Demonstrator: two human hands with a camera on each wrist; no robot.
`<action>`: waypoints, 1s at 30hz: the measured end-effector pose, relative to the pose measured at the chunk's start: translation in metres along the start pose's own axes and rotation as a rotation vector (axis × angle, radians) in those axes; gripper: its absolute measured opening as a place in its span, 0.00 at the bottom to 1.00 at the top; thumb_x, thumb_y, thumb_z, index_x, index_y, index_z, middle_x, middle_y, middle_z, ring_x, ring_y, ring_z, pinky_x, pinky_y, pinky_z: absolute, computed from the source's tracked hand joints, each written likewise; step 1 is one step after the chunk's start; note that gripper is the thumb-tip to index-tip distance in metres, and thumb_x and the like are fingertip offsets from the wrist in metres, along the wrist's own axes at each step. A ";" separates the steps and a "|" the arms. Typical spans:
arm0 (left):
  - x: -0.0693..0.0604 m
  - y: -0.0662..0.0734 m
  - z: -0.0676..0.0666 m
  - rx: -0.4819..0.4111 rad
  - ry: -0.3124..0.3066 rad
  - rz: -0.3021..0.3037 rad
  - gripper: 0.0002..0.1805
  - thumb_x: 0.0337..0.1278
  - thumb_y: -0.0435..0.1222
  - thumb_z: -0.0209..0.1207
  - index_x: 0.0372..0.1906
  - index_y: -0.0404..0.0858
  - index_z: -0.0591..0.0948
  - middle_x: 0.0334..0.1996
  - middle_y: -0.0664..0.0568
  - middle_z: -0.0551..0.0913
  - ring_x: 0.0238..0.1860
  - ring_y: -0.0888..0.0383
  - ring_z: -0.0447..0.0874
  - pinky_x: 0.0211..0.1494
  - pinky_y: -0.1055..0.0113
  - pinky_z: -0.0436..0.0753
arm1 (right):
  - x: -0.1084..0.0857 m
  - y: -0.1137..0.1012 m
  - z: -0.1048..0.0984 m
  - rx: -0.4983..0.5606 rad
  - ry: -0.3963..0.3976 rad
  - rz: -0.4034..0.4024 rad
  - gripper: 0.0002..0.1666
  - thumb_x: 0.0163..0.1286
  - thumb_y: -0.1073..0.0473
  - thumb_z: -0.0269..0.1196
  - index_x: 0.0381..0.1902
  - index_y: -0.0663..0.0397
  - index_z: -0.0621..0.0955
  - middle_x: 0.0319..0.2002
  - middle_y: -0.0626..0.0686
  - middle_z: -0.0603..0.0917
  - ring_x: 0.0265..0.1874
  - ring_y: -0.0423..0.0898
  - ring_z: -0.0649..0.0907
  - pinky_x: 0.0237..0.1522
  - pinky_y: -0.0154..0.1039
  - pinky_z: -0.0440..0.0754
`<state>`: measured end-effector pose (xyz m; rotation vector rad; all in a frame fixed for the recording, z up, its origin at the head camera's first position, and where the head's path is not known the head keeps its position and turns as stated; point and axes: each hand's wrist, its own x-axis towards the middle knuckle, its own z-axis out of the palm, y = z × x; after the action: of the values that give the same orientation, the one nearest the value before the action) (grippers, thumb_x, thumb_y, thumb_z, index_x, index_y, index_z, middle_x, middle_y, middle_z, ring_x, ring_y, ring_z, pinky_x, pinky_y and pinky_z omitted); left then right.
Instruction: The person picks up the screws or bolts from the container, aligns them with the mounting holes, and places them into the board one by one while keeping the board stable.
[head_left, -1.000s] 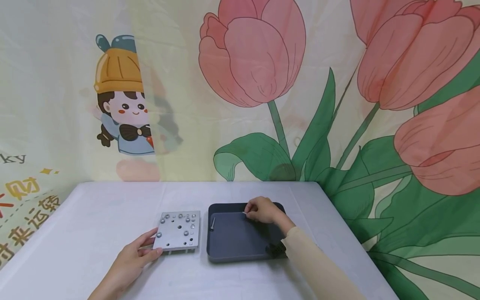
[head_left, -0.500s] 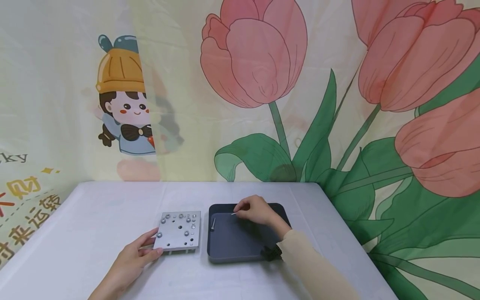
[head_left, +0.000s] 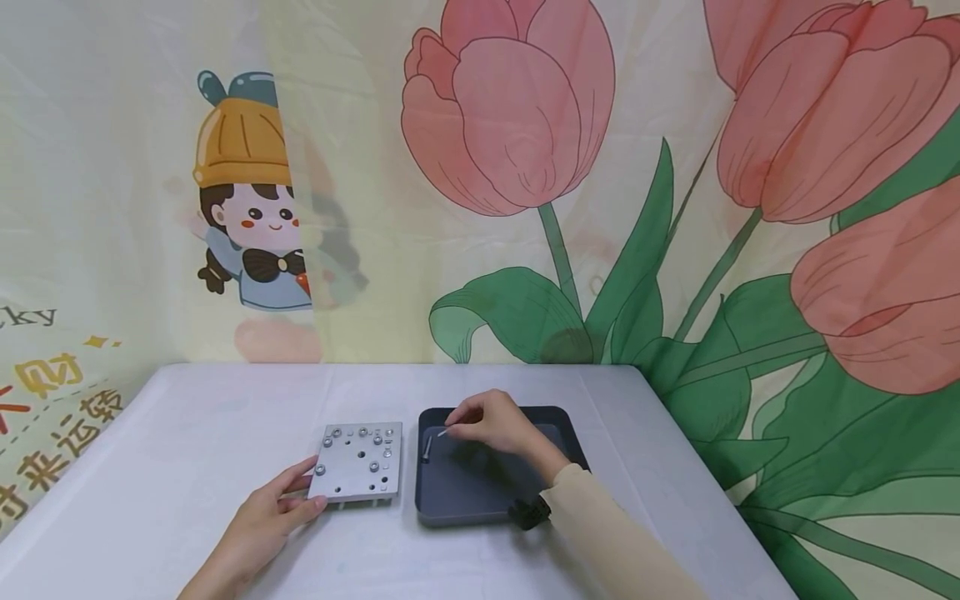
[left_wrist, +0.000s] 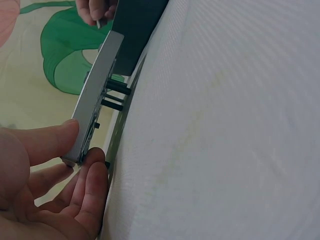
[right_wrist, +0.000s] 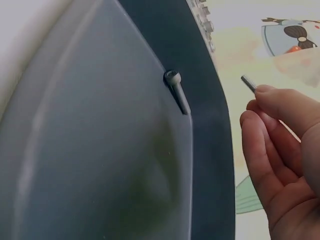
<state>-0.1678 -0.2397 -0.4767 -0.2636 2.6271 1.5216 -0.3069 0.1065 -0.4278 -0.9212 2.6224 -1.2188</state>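
Observation:
A square silver metal plate (head_left: pixel 347 477), with several socket head screws and holes on its top, lies left of the tray. My left hand (head_left: pixel 262 518) grips its near left corner, the thumb on its edge; in the left wrist view, several dark screw ends (left_wrist: pixel 118 87) stick out from the plate's underside. Over the tray's far left part, my right hand (head_left: pixel 489 423) pinches a small screw (right_wrist: pixel 248 83) between thumb and fingers. Its threaded end shows, while its head is hidden by the fingers. Another socket head screw (right_wrist: pixel 178 92) lies against the tray's left wall.
The dark grey tray (head_left: pixel 468 518) with raised walls stands just right of the plate, a narrow gap between them. Both rest on a white-covered table (head_left: pixel 225 417). Behind it hangs a backdrop (head_left: pixel 360 167) printed with tulips. A black device (head_left: pixel 529 512) sits at my right wrist.
My right hand has moved left across the tray with the screw, toward the plate. The left hand and the plate have stayed in place.

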 end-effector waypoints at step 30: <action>-0.002 0.001 0.000 0.010 0.006 0.025 0.44 0.67 0.44 0.71 0.82 0.39 0.65 0.69 0.32 0.77 0.55 0.52 0.84 0.48 0.68 0.82 | 0.016 -0.040 0.042 0.117 -0.089 -0.065 0.06 0.65 0.58 0.78 0.40 0.47 0.94 0.33 0.37 0.91 0.32 0.34 0.86 0.38 0.31 0.83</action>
<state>-0.1658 -0.2393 -0.4754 -0.2362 2.6510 1.5174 -0.2871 0.0499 -0.4248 -1.0216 2.4425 -1.2992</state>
